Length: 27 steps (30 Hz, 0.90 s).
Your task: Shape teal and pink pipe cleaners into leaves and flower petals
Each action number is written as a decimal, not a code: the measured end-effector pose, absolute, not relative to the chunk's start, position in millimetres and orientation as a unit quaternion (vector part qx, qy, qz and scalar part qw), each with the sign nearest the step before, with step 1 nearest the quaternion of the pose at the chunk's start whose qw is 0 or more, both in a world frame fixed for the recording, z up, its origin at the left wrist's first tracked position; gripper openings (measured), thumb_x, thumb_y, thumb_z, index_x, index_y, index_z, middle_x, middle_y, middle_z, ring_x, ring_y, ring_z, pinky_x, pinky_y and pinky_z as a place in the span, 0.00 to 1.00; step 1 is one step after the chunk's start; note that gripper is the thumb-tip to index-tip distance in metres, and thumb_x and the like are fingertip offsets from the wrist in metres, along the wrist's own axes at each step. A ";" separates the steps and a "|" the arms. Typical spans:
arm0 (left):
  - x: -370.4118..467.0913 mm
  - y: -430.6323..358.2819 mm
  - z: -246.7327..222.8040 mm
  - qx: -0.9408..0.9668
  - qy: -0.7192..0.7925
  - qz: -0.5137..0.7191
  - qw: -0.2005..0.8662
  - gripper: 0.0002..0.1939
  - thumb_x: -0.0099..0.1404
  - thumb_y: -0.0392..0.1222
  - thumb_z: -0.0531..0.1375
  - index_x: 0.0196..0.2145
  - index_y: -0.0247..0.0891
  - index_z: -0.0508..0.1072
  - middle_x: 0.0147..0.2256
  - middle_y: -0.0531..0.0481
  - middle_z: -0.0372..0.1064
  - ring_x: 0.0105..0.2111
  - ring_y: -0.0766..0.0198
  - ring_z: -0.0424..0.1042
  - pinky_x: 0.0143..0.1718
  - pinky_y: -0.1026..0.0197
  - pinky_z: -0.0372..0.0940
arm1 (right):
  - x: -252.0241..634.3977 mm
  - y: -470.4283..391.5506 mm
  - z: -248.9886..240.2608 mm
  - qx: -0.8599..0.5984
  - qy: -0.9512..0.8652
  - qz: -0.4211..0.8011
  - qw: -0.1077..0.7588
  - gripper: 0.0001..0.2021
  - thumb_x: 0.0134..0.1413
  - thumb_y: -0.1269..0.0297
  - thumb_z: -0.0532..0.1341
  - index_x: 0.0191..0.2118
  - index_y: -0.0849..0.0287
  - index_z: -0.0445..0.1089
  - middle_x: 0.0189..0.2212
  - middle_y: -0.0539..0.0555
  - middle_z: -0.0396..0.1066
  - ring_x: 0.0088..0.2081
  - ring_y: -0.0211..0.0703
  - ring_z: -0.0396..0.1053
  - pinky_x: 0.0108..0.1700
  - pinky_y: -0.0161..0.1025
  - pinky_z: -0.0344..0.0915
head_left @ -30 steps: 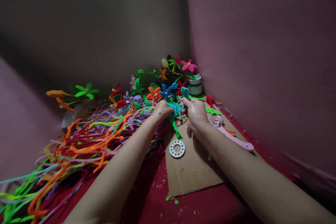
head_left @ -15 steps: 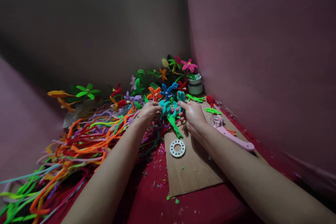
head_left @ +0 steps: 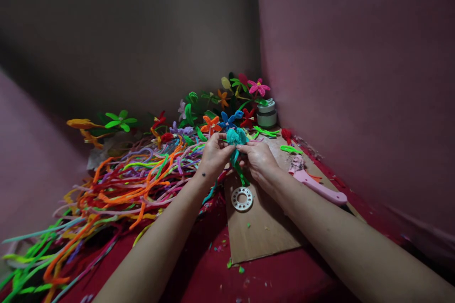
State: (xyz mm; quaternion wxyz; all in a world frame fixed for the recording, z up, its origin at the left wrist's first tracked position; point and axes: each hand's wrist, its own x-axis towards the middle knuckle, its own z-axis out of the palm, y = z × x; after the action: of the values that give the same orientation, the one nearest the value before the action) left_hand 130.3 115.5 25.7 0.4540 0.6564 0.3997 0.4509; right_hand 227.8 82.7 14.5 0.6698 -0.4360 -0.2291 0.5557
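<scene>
A teal pipe-cleaner flower is held up over the far part of the board, pinched from both sides. My left hand grips its left side, thumb and fingertips closed. From the right, my right hand pinches its lower petals between thumb and forefinger. Bright green pipe-cleaner strips hang below the hands; whether they are joined to the flower is hidden. Just nearer lies a white ring with holes, flat on the brown board.
Loose, multicoloured pipe cleaners heap on the left. Finished pipe-cleaner flowers stand along the back, beside a pale round container. A pink-handled tool rests on the board's right. Red cloth covers the surface; walls close in behind and right.
My hands have come closer together. The teal petals, spread between them before, are now gathered into one compact bunch. The view has shifted slightly.
</scene>
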 end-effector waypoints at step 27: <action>123.1 151.0 31.2 0.645 0.555 0.328 0.410 0.12 0.51 0.37 0.61 0.20 0.37 0.59 0.10 0.61 0.51 0.10 0.73 0.54 0.14 0.69 0.50 | 239.7 91.4 15.3 -0.381 -0.219 0.469 0.766 0.03 0.43 0.75 0.57 0.25 0.62 0.66 0.13 0.44 0.62 0.15 0.31 0.59 0.20 0.31 0.57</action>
State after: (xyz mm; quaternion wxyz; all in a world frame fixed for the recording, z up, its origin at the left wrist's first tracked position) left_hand 123.1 151.0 31.2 0.4097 0.6450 0.5554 0.3281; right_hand 239.7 91.4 15.3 0.7660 -0.3815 -0.2187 0.4689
